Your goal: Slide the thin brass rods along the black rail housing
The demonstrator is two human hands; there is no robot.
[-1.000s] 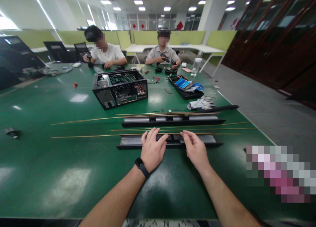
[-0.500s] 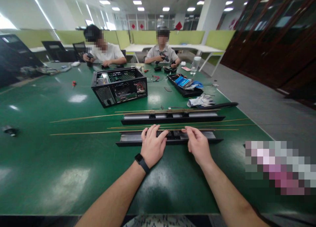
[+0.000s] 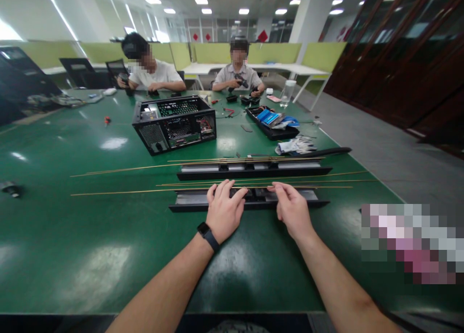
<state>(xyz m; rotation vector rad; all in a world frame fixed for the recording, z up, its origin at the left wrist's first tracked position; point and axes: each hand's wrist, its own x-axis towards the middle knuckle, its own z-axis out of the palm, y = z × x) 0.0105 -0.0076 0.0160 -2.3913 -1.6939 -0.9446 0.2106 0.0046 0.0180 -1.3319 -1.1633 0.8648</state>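
Observation:
My left hand rests with fingers spread on the nearer long black rail, which has a silvery inner face. Its fingertips lie at the rail's far edge, over dark parts in the middle. To the right, my right hand has thumb and forefinger pinched at the same far edge, on the line of a thin brass-coloured rod; the fingers partly hide the exact contact. Just beyond lies a second similar black rail, with several small black blocks inside. More thin rods lie along both rails.
An open black computer case stands behind the rails. Right of it are a black tray with blue items, white work gloves and a clear bottle. Two people sit across the green table, handling dark tools.
The whole view has shifted very slightly. Both hands keep nearly the same pose and place at the nearer rail. Across the table, the left person's raised hand has moved a little left.

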